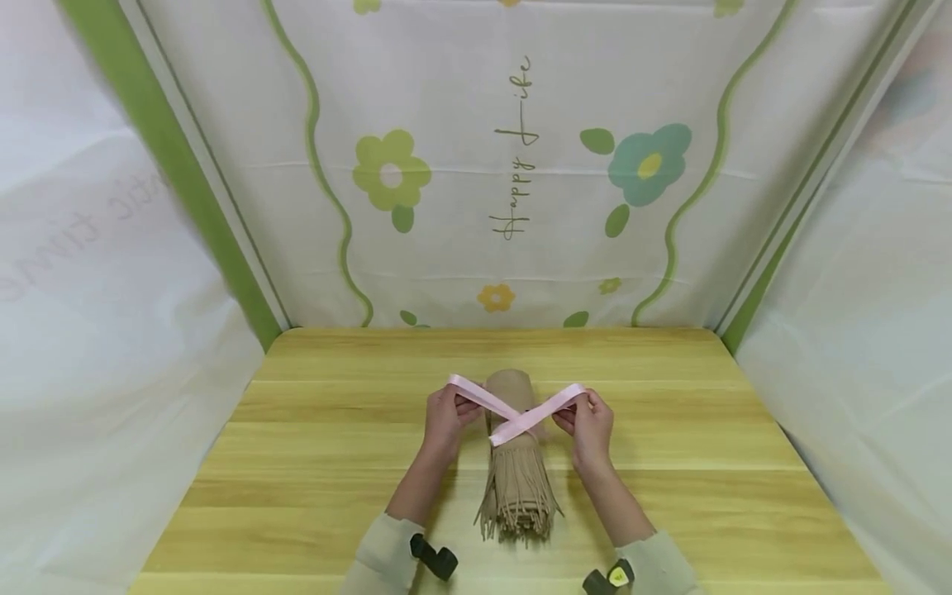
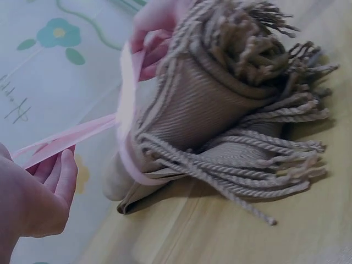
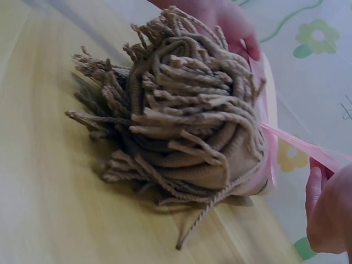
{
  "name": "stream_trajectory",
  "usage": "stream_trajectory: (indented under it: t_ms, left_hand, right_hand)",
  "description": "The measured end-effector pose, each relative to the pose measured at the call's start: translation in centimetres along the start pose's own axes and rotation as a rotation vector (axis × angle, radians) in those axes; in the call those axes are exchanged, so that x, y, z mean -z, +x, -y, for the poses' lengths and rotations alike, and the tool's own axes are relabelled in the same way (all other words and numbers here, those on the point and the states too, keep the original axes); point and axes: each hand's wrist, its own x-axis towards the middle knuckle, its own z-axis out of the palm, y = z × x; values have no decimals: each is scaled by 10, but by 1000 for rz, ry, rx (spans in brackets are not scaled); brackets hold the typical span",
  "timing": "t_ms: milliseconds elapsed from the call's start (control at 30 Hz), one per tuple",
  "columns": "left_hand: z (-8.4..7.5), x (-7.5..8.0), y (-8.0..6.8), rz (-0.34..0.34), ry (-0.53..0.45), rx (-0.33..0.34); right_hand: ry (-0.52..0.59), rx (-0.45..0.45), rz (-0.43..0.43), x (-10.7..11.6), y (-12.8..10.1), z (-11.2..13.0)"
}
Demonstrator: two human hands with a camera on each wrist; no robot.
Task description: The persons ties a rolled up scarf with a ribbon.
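Left hand point(image 1: 444, 417), right hand point(image 1: 591, 426) each pinching pink ribbon point(image 1: 513, 421) end, crossed over rolled scarf point(image 1: 515, 463) on bench point(image 1: 297, 463). Risk: slack lets ribbon slide toward 6 o'clock fringe.

Light is bright, soft and even. The scarf point(image 1: 516, 463) casts only a faint shadow on the table point(image 1: 312, 463). The head view bends and blurs at the left edge. Both wrist views look dimmer, bluish and slightly soft.

The backdrop cloth point(image 1: 476, 165) reads "Happy Life".
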Motion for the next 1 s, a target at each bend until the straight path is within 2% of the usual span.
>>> stream_trajectory:
  t_ms: [167, 467, 600, 833, 1000]
  left_hand:
    - [-7, 7, -1, -25, -43, 18]
    - [-12, 20, 0, -84, -162, 60]
    - [-14, 26, -1, -94, -188, 62]
    - [-15, 35, -2, -69, -208, 55]
    - [-14, 43, -6, -87, -226, 82]
  right_hand:
    - [22, -20, -26, 7, 4, 1]
    - [73, -112, -68, 20, 11, 3]
    - [91, -140, -83, 27, 14, 6]
    - [73, -160, -98, 38, 15, 8]
    - [114, -187, -103, 44, 17, 8]
